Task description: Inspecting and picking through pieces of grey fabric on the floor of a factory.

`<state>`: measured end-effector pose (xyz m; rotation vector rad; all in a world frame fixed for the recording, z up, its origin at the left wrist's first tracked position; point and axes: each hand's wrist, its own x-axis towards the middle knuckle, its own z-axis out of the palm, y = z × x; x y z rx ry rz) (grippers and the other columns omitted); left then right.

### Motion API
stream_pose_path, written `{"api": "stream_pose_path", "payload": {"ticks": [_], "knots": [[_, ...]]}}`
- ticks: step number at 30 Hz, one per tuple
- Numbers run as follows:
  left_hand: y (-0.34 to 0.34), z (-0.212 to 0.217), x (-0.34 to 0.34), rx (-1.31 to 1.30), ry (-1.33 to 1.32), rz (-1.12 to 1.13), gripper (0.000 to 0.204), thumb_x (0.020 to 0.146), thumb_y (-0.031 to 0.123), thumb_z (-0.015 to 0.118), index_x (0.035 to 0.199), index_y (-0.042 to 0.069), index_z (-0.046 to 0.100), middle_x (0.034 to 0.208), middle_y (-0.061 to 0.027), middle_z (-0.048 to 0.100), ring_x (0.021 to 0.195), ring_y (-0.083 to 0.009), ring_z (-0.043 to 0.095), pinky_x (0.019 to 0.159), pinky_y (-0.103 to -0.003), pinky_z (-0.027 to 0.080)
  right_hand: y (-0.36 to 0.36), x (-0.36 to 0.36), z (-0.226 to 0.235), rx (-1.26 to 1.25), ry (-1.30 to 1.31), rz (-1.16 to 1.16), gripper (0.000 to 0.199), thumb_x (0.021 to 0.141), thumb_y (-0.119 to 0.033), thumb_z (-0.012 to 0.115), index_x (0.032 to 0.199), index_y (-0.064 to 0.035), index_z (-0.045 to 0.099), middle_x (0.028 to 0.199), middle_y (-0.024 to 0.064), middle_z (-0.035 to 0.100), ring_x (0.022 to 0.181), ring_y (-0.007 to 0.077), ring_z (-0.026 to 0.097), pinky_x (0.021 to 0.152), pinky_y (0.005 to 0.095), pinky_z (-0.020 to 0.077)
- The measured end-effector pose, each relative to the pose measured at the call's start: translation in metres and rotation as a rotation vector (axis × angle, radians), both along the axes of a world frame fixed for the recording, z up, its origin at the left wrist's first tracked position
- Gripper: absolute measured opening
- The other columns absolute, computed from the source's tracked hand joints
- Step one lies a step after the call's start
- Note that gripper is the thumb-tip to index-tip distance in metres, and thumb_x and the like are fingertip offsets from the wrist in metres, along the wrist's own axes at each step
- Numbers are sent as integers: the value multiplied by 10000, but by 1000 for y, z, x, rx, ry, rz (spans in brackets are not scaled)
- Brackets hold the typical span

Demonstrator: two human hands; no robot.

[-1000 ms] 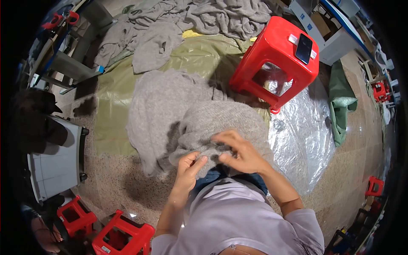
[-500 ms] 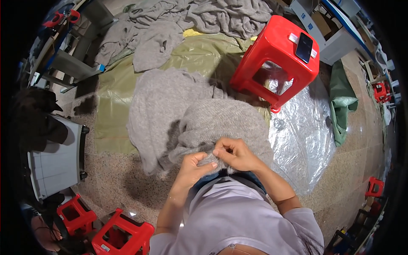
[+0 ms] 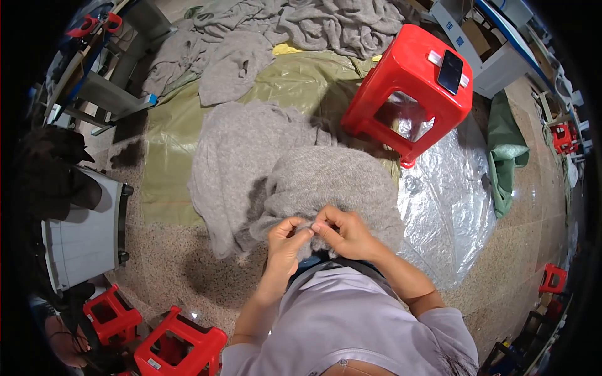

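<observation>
A grey-brown knitted fabric piece (image 3: 335, 175) lies bunched over my lap and trails forward onto the floor sheet. Both hands pinch its near edge, fingertips almost touching. My left hand (image 3: 285, 246) is closed with thumb and forefinger together on the knit. Beside it, my right hand (image 3: 347, 234) is closed too, its thumb and forefinger gripping the same edge. Whether something small sits between the fingertips cannot be made out. More of the grey knit (image 3: 235, 150) spreads out to the left and ahead of my hands.
An olive plastic sheet (image 3: 166, 182) covers the floor ahead, with heaped grey knits (image 3: 342, 28) at its far end. A red stool (image 3: 401, 81) carrying a phone (image 3: 450, 71) stands at front right by clear plastic (image 3: 445, 207). Red stools (image 3: 179, 341) and a grey case (image 3: 84, 235) are at left.
My left thumb has come up to meet the right fingertips at the fabric edge. The hands have drawn closer together, and the knit has hardly moved.
</observation>
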<state>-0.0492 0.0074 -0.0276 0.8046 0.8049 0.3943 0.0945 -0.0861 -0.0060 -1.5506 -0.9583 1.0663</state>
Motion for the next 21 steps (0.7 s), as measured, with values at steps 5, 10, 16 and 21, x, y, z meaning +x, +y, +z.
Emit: {"api": "stream_pose_path", "payload": {"ticks": [5,10,16,21], "knots": [[-12,-14,7,88,-94,252,143,818,-68,602,935,-6,655,797,-5,618,706,-46,554,637,-206,442,1,-12,9,64,-318,-15,170,888,-212,647,920,-59,579,681,124,606,578,264,596,543,367,466],[11,-1,-1,65,-56,261,141,823,-47,567,943,-20,636,822,-55,638,710,-97,591,653,-245,490,-17,8,8,154,-313,31,221,873,-236,668,970,-54,588,763,109,615,661,262,609,605,351,476],[36,-1,-37,-79,-108,113,215,844,12,562,1052,-39,587,985,-130,657,893,-208,645,828,-347,527,-61,58,13,-35,-64,-145,70,814,-24,676,883,-12,675,842,45,634,724,115,593,650,245,456],[24,18,-28,-206,-192,83,312,878,49,551,1171,-61,550,1138,-149,613,1091,-238,580,990,-383,444,-70,57,21,124,-483,-249,176,763,70,605,921,-4,628,819,57,615,728,138,595,655,259,461]]}}
